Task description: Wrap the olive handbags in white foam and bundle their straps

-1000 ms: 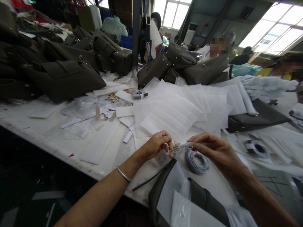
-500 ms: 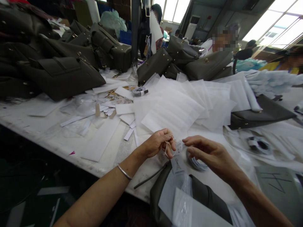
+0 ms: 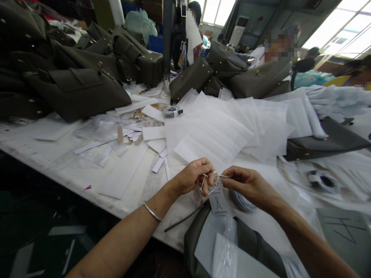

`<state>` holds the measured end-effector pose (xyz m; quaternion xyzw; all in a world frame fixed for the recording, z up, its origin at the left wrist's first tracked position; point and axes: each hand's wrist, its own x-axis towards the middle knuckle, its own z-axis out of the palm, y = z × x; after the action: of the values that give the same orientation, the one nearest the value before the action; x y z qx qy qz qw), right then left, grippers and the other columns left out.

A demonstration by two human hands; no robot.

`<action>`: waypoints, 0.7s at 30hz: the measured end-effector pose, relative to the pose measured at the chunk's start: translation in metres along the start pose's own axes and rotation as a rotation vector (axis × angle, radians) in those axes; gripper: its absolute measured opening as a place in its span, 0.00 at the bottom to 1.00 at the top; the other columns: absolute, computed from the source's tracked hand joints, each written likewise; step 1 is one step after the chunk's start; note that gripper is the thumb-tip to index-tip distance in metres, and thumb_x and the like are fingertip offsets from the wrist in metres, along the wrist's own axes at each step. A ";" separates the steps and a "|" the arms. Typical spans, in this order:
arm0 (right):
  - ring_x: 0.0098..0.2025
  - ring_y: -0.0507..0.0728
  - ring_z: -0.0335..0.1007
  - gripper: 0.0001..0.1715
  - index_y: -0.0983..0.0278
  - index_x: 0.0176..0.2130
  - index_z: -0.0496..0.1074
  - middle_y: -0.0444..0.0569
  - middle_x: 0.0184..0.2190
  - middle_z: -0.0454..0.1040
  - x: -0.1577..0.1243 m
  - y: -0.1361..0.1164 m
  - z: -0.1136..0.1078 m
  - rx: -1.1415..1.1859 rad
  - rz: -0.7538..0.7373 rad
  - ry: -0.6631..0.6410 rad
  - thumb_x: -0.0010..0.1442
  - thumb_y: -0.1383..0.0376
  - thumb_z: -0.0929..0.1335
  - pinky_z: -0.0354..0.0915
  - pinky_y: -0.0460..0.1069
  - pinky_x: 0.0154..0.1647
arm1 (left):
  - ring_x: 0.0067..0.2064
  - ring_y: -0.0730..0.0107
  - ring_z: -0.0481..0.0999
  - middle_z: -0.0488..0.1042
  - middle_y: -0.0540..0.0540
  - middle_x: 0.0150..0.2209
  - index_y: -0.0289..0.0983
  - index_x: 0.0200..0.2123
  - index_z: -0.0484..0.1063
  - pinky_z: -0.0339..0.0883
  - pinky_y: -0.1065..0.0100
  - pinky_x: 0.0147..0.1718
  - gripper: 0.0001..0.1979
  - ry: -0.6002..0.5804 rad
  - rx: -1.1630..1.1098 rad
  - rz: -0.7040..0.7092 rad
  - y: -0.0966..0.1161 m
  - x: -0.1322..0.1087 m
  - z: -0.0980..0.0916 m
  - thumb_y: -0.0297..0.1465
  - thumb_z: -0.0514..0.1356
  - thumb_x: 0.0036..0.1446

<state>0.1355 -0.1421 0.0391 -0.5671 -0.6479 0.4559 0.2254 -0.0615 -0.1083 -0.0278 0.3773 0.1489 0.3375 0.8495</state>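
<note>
My left hand (image 3: 199, 175) pinches a thin white string (image 3: 204, 181), which loops around its fingers. Thumb and fingertips of my right hand (image 3: 242, 181) are closed on an end of the same string, pulled out to the right. A white hang tag (image 3: 217, 202) with a printed figure hangs just below both hands. Under it lies a dark olive handbag (image 3: 197, 227) at the table's front edge, with white sheets and clear plastic on it. A thin dark strap (image 3: 184, 220) sticks out to its left. A coil of grey cord (image 3: 245, 200) sits beneath my right hand.
White foam sheets (image 3: 214, 135) are fanned across the table's middle. Dark handbags (image 3: 84, 92) pile up at the left, with others (image 3: 257, 77) at the back. Paper strips (image 3: 159, 162) and scraps lie left of my hands. A grey panel (image 3: 344, 227) with handwritten marks is at right. Other people are in the background.
My right hand, apart from the string before, has moved slightly left and now grips its end, drawing it taut. My left hand has barely moved.
</note>
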 end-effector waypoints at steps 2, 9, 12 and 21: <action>0.28 0.52 0.66 0.17 0.64 0.32 0.76 0.46 0.25 0.74 -0.004 -0.009 -0.007 0.037 -0.004 -0.007 0.54 0.52 0.73 0.62 0.46 0.28 | 0.16 0.75 0.70 0.72 0.52 0.24 0.36 0.34 0.60 0.59 0.79 0.12 0.15 -0.003 0.021 -0.004 0.000 0.001 0.001 0.41 0.61 0.59; 0.23 0.50 0.63 0.20 0.65 0.28 0.75 0.44 0.21 0.71 -0.001 -0.026 -0.004 0.187 0.046 -0.104 0.54 0.50 0.74 0.58 0.44 0.23 | 0.16 0.75 0.70 0.71 0.53 0.22 0.37 0.35 0.61 0.61 0.78 0.14 0.17 -0.024 0.117 -0.040 -0.006 0.004 0.004 0.44 0.61 0.58; 0.26 0.51 0.66 0.19 0.65 0.30 0.77 0.46 0.24 0.74 -0.003 -0.034 -0.004 0.273 0.045 -0.107 0.53 0.51 0.74 0.61 0.45 0.25 | 0.16 0.75 0.70 0.71 0.53 0.22 0.37 0.35 0.62 0.60 0.78 0.14 0.16 -0.022 0.171 -0.032 -0.008 0.006 0.003 0.43 0.60 0.59; 0.25 0.56 0.69 0.19 0.61 0.27 0.79 0.49 0.23 0.75 -0.041 -0.050 -0.031 0.365 0.014 0.051 0.46 0.48 0.77 0.65 0.49 0.25 | 0.15 0.79 0.65 0.69 0.55 0.22 0.37 0.32 0.62 0.55 0.78 0.14 0.16 0.039 0.216 -0.016 -0.004 0.005 0.000 0.43 0.62 0.55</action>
<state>0.1446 -0.1673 0.1052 -0.5328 -0.5444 0.5528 0.3378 -0.0559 -0.1075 -0.0308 0.4588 0.2037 0.3199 0.8035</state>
